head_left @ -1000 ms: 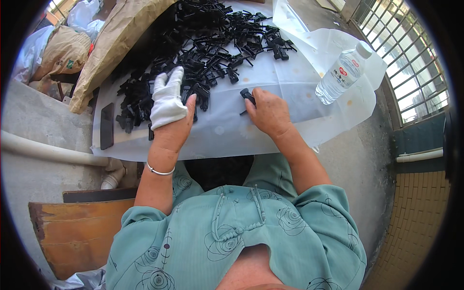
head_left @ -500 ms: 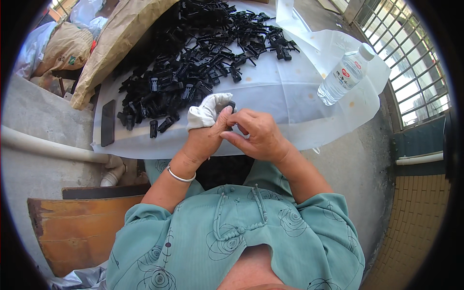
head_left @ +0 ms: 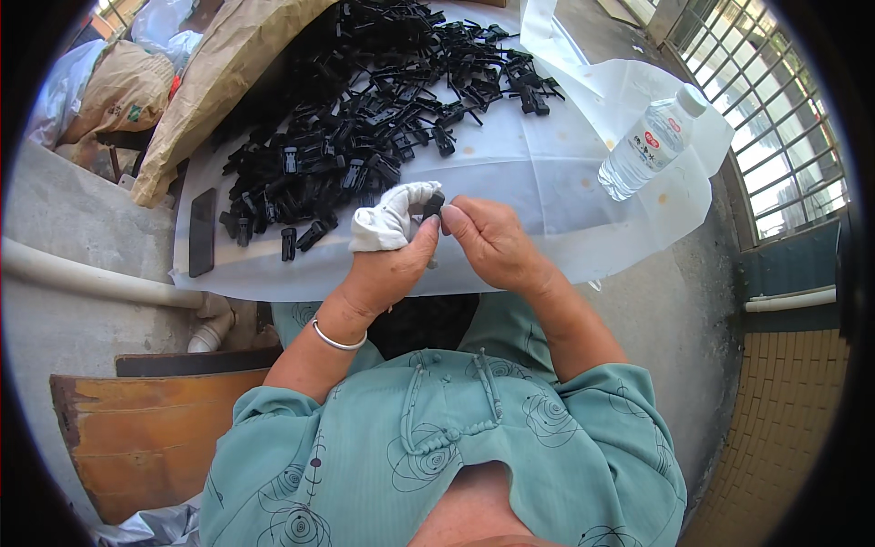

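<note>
Item: small black plastic clip [head_left: 434,203], pinched at the near edge of the white table cover [head_left: 510,173], between both hands.
Left hand [head_left: 387,260]: white cloth over the fingers, thumb closed against the clip.
Right hand [head_left: 492,242]: fingertips clamped on the clip's right side.
Stock: heap of black clips [head_left: 365,118], far left.
Also: water bottle [head_left: 649,144], far right; dark phone [head_left: 201,232], left.
Step, judged: fitting or checking one clip. The next move calls for a firm two-handed pinch.

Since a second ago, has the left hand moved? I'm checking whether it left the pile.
Yes. The left hand, fingers wrapped in white cloth, has drawn back from the pile of black plastic parts toward the near table edge, meeting the right hand around a small black part.
</note>
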The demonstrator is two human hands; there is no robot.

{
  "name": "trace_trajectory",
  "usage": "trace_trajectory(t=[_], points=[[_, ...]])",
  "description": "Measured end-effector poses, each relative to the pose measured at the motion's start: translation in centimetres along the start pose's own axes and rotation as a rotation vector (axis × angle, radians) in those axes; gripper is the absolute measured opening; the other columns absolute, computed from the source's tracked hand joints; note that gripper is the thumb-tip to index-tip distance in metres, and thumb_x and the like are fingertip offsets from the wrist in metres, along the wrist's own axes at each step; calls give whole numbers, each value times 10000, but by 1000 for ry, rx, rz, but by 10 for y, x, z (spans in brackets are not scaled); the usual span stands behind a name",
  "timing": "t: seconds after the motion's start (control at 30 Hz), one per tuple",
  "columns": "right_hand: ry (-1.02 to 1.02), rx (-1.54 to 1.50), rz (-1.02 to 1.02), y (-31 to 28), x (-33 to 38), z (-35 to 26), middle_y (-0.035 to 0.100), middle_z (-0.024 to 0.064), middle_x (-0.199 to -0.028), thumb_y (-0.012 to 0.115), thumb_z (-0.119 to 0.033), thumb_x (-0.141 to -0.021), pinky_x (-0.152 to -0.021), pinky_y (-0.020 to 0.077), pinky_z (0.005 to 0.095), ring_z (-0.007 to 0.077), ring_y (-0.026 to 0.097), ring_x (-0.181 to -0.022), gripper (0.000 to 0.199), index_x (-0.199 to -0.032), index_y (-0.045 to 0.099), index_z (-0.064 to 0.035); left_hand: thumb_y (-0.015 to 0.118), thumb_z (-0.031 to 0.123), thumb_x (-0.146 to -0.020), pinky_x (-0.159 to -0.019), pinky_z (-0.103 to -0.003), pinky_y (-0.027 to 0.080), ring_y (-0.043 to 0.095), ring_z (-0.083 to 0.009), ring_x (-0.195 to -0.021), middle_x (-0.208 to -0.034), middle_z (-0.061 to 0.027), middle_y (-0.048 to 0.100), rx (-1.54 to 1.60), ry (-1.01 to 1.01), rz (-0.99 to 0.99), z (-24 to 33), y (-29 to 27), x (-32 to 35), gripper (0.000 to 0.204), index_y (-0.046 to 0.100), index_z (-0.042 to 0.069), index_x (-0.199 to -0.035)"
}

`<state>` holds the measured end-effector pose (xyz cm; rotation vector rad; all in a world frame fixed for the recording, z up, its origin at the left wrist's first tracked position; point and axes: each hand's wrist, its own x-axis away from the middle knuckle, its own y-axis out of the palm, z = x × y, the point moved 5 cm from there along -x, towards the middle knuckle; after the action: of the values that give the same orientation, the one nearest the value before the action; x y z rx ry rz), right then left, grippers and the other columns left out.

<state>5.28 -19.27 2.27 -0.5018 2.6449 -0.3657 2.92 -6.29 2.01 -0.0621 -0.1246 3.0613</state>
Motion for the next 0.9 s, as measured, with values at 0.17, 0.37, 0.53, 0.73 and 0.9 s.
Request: trace_trajectory(t=[0.17, 0.37, 0.53, 0.73, 0.9], points=[[124, -60, -19, 17, 1, 16, 488, 67, -582, 455, -162, -922, -521, 383, 305, 138, 404, -541, 268, -726, 516, 11, 559, 18, -761, -726, -329, 491, 604, -284, -809, -937, -175, 606, -494, 452, 96, 12, 4, 2, 278, 562, -26, -1035], [162, -52, 66, 27, 6, 26, 488, 67, -587, 448, -163, -923, -528, 386, 292, 127, 407, -549, 266, -736, 526, 9, 546, 13, -758, -761, -347, 480, 594, -333, -849, -944, -197, 601, -682, 560, 123, 10, 6, 7, 287, 560, -34, -1041], [196, -127, 87, 28, 8, 28, 481, 52, -588, 459, -177, -923, -539, 384, 277, 117, 406, -563, 269, -737, 528, 4, 555, 29, -783, -782, -326, 471, 602, -275, -859, -958, -171, 601, -718, 507, 121, 3, 8, 8, 282, 550, -34, -1058], [48, -32, 56, 2, 3, 17, 492, 45, -601, 541, -168, -879, -539, 386, 259, 111, 435, -559, 183, -845, 586, 6, 527, 83, -860, -599, -245, 452, 530, -123, -666, -835, -50, 565, 0, 97, 30, -8, -7, -6, 272, 469, 11, -1116], [44, 148, -125, -1, 7, 21, 524, 60, -627, 616, -119, -813, -540, 403, 253, 119, 469, -561, 127, -868, 618, -5, 445, 63, -898, -474, -183, 364, 423, -42, -550, -823, -32, 542, 241, -75, 7, -13, -11, -9, 267, 424, 54, -1164]])
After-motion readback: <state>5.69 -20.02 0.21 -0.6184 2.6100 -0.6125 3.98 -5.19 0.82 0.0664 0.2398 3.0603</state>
